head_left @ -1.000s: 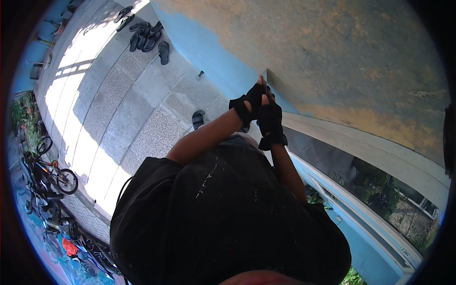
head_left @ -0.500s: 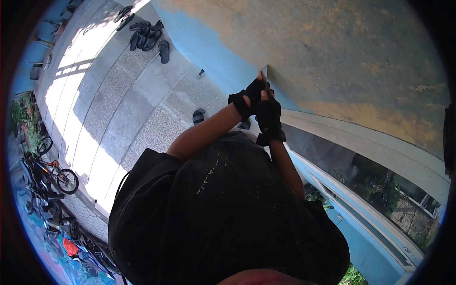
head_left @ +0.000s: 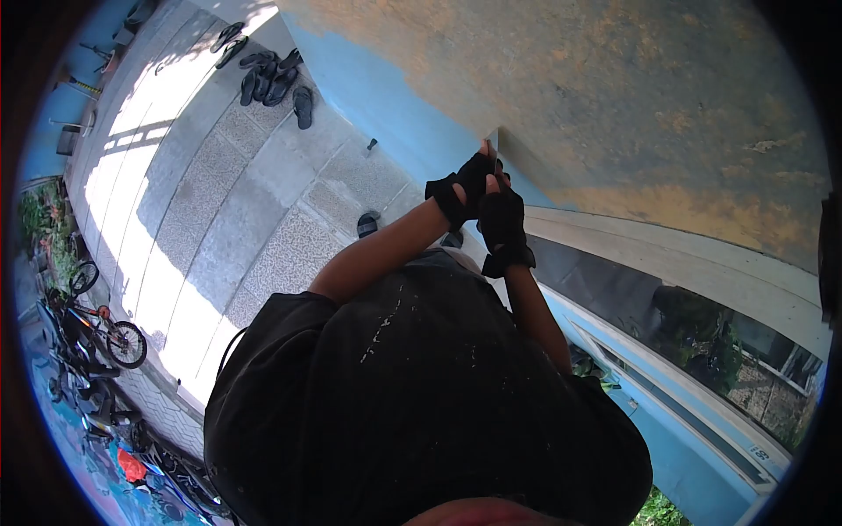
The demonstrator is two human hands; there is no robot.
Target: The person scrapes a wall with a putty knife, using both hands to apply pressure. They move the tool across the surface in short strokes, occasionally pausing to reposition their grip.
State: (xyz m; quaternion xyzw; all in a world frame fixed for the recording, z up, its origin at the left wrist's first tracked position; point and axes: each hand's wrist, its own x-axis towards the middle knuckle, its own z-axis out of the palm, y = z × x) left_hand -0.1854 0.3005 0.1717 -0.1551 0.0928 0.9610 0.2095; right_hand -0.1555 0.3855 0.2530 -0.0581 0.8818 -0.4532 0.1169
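Note:
Both of my hands wear black fingerless gloves and are closed around one tool, a flat-bladed scraper [head_left: 494, 143] seen nearly edge-on. Its blade meets the wall [head_left: 579, 96], where light blue paint borders a bare, brownish patchy area. My left hand [head_left: 467, 186] grips higher up, nearer the blade. Just below and to the right, my right hand [head_left: 503, 219] is wrapped round the lower part. The handle is mostly hidden by the fingers.
A window [head_left: 667, 324] with a pale frame lies below the wall patch at right. Sandals [head_left: 272, 79] lie on the paved floor [head_left: 263, 184], and a small dark object [head_left: 372, 144] sits nearer the wall. Bicycles [head_left: 110, 333] stand at far left.
Both hands and the scraper have shifted slightly down and right in view, still against the wall. The view itself has moved a little; the grip looks the same.

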